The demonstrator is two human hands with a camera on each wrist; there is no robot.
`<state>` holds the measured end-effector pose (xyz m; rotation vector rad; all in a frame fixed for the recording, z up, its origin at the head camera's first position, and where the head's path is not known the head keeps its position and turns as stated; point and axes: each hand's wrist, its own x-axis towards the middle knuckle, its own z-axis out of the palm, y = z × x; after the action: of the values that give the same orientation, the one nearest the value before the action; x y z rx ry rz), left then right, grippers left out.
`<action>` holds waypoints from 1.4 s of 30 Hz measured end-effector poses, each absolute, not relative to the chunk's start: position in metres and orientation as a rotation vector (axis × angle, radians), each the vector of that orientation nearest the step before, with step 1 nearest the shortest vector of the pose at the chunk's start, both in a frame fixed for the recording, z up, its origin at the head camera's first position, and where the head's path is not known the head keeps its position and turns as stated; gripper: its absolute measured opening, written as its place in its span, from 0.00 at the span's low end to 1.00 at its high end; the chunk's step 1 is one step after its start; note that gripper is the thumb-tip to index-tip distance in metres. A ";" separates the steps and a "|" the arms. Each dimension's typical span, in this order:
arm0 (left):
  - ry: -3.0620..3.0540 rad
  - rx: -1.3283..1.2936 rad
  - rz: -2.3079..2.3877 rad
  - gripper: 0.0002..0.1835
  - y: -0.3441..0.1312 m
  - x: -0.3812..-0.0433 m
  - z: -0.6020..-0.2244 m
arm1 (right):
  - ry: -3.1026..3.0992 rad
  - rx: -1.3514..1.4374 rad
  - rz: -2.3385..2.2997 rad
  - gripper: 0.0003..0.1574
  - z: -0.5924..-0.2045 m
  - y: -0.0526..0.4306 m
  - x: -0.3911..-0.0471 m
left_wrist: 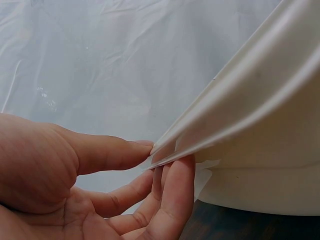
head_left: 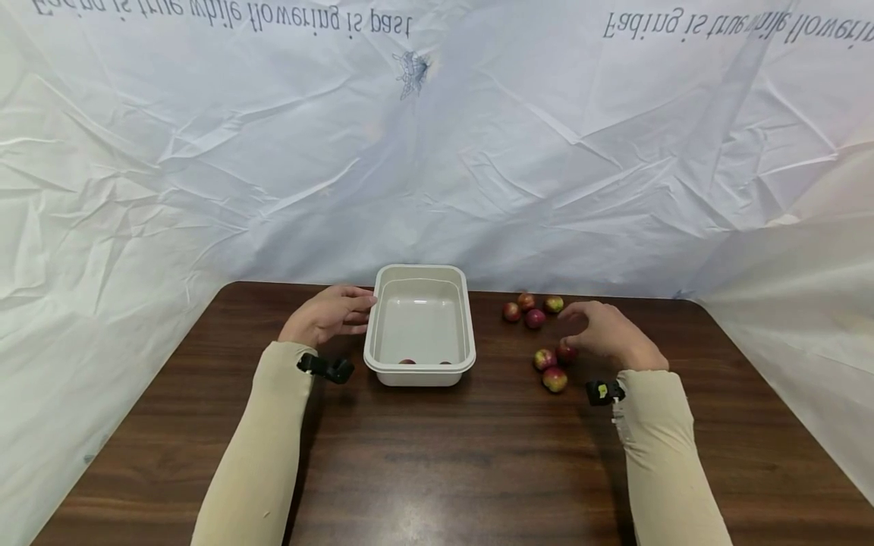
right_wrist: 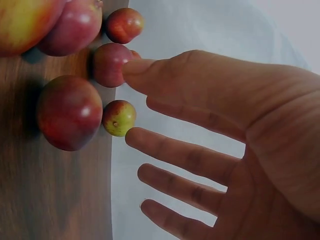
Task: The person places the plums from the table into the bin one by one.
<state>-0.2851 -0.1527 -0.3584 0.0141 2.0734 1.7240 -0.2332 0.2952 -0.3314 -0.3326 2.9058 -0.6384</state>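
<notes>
A pale plastic container (head_left: 419, 375) stands on the table, two small red fruits (head_left: 407, 362) just showing inside behind its near wall. At its left side my left hand (head_left: 333, 313) pinches the rim (left_wrist: 235, 102) between thumb and fingers. Well to the right, my right hand (head_left: 604, 331) is over small round red-and-yellow fruits, fingers spread and nothing held. Below its thumb lies a dark red fruit (head_left: 567, 351), beside two others (head_left: 554, 379). In the right wrist view that red fruit (right_wrist: 70, 113) lies apart from the fingertips.
Several more fruits (head_left: 535, 318) lie between the container and my right hand, near the table's back edge. The dark wooden table (head_left: 437, 470) meets a wrinkled white sheet (head_left: 437, 189) behind, which also hangs along both sides.
</notes>
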 end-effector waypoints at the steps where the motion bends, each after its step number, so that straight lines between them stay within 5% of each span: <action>1: 2.073 0.016 1.723 0.25 -0.153 -0.286 -0.359 | 2.900 -0.333 -0.637 0.30 -0.332 0.295 -0.234; 42: 2.066 0.000 1.738 0.25 -0.153 -0.286 -0.358 | 2.844 -0.335 -0.553 0.26 -0.349 0.301 -0.244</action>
<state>-0.2858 -0.1529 -0.3584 -0.0003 2.0656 1.7380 -0.2442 0.3008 -0.3486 -0.3347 2.8436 -0.5525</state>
